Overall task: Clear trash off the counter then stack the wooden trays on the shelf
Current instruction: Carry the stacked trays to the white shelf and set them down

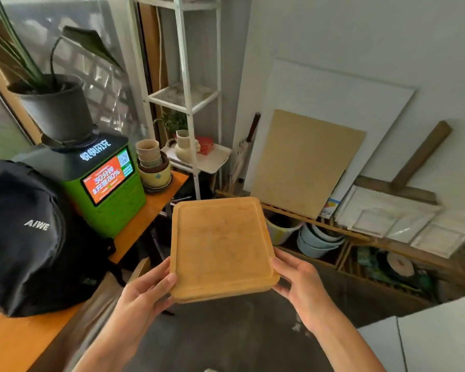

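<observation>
Holding a small stack of rectangular light-brown wooden trays with rounded corners (222, 247) out over the grey floor, both hands are closed on its near corners. The left hand (142, 294) forms one grip, thumb laid on the top tray's rim and fingers curled under the stack; the right hand (297, 280) forms the other grip, thumb along the right edge and fingers tucked beneath. At least two trays show at the near edge, the lower one peeking out just under the top one; how many lie in the stack cannot be told. The top tray has a shallow raised border and tilts slightly away from the person.

Left of the left grip runs an orange wooden surface (16, 342) bearing a black fabric backpack with white lettering (24, 237), and beyond that a green box-shaped machine with a lit orange screen (110, 189), topped by a dark grey plant pot with long green leaves (57, 108). A stack of beige and yellow ceramic pots (152, 163) stands just beside the machine. Beyond the trays, straight ahead of both grips, rises a white metal shelf unit (184, 98); its lower level carries a white tray with a cream vase (184, 147). Right of the right grip, a tan board (306, 162) leans against a larger white panel (341, 103) on the wall.
</observation>
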